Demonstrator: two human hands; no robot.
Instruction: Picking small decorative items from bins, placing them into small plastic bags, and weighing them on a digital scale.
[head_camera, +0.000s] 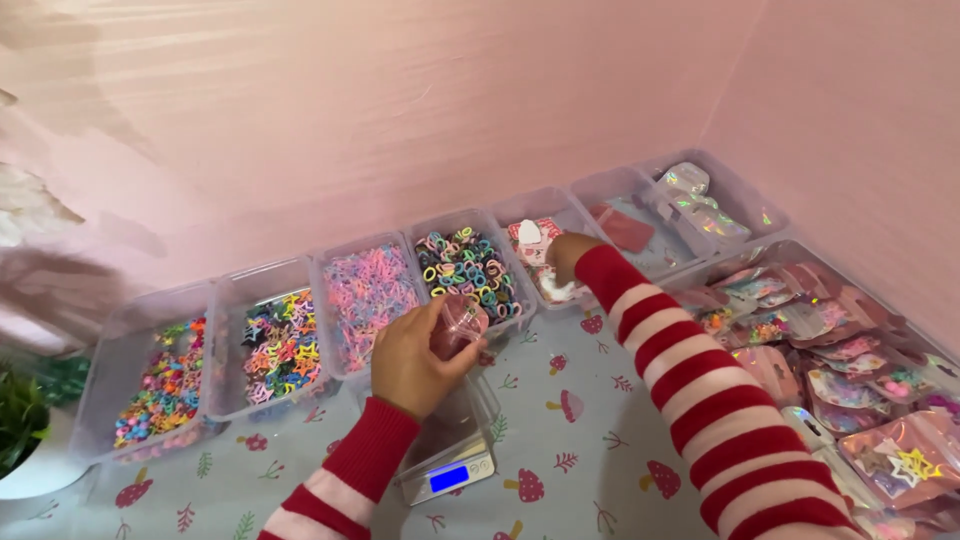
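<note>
The surface (600, 440) is covered with a pale cloth printed with small red mushrooms and green sprigs, and it sits in a corner of pink walls (400, 110). Along its far edge runs a row of clear plastic trays: one of mixed coloured beads (160, 385) at the left, then one of coloured star shapes (282, 352), one of pink and lilac bits (368, 295), and one of small coloured elastic rings (468, 268). Further right stand a tray of small pink and white items (535, 250), and two more trays holding shiny pouches (690, 205). At the right edge a large bin (870, 300) is piled with glossy pink packets (850, 370). A green plant in a white pot (25, 430) stands at the left edge.

Near the front edge lies a small digital scale (450, 455) with a lit blue display. Above it, the left hand (415, 360) is closed around a small clear pink container (458, 325), held off the surface just in front of the tray of elastic rings. The right hand (568, 258), in a red and white striped sleeve, reaches into the tray of pink and white items with its fingers curled down among them; whether it grips anything cannot be told.
</note>
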